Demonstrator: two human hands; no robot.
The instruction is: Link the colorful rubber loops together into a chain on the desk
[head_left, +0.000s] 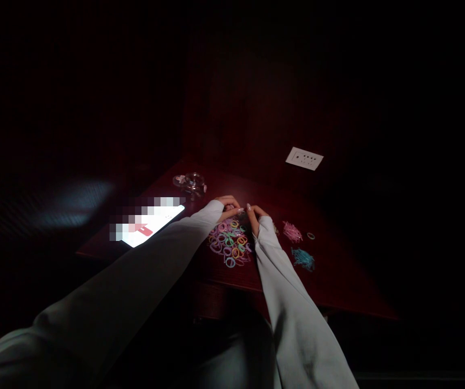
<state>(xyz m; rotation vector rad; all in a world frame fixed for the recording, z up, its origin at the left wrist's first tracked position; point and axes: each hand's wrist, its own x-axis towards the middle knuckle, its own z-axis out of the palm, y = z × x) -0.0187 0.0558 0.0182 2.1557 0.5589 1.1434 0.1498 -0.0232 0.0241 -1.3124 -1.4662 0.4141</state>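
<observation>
A mixed pile of small coloured hair ties [229, 243] lies on the dark red table [232, 278]. At the far edge of the pile, my left hand [229, 205] is closed, its fingers curled and its thumb pointing to the right. My right hand [256, 215] is close beside it, fingers bent and pressed together, with the fingertips near those of the left. Whatever is pinched between the fingers is too small and dark to make out. Right of my right hand are a pink bunch of hair ties [292, 232] and a blue bunch [303, 259].
A lit phone or tablet [163, 216] lies left of my left forearm. Behind it stands a clear glass jar [195, 183] with what looks like its lid [179, 180] alongside. A single hair tie [310, 236] sits at the right. The wall holds a white socket plate [304, 159].
</observation>
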